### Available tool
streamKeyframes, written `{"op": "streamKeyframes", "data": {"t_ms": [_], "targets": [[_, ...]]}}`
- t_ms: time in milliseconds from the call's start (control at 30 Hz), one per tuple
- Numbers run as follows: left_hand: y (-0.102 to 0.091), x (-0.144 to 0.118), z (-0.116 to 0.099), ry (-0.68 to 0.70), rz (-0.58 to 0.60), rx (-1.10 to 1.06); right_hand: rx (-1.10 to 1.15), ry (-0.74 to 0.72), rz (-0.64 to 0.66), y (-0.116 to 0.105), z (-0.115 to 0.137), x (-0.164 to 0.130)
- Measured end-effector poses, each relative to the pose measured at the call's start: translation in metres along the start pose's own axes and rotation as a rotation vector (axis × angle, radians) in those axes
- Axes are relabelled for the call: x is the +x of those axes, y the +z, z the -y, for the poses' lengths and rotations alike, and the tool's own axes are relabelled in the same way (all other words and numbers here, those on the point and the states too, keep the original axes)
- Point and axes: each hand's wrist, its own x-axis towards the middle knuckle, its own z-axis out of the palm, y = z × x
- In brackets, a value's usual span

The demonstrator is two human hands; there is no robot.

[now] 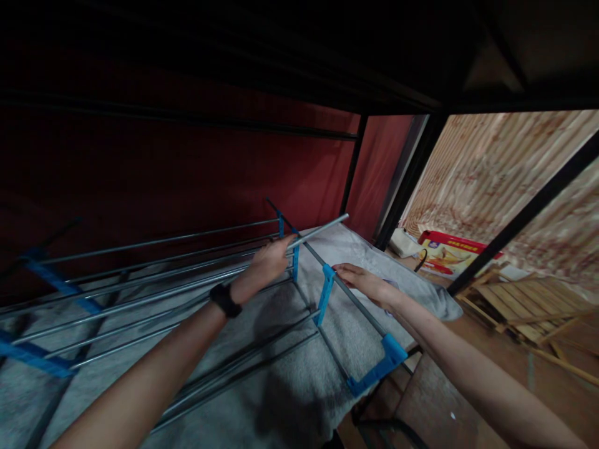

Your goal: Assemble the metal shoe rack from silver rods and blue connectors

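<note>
Rack (327, 293) under two hands, perhaps six blue brackets (380, 368).

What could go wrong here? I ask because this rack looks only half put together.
The loose metal rod in the left hand sticks out past the blue connector; it might slip or swing toward the right hand. The right fingers rest on the side rail near another blue connector and could get pinched. The rack's corner piece hangs at the grey mattress edge and may slide off.
</note>
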Motion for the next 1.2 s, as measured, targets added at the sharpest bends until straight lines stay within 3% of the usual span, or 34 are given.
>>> {"op": "streamKeyframes", "data": {"t_ms": [167, 333, 767, 1200], "targets": [[0.006, -0.083, 0.003, -0.069, 0.032, 0.316, 0.078, 0.027, -0.05, -0.012, -0.006, -0.039], [0.03, -0.121, 0.008, -0.126, 0.048, 0.43, 0.074, 0.006, -0.092, -0.008, -0.006, -0.058], [0.039, -0.124, 0.01, -0.089, -0.053, 0.493, 0.068, -0.026, -0.032, 0.011, -0.012, -0.041], [0.038, -0.128, 0.006, -0.114, -0.035, 0.426, 0.169, 0.009, -0.036, 0.016, -0.025, -0.034]]}}
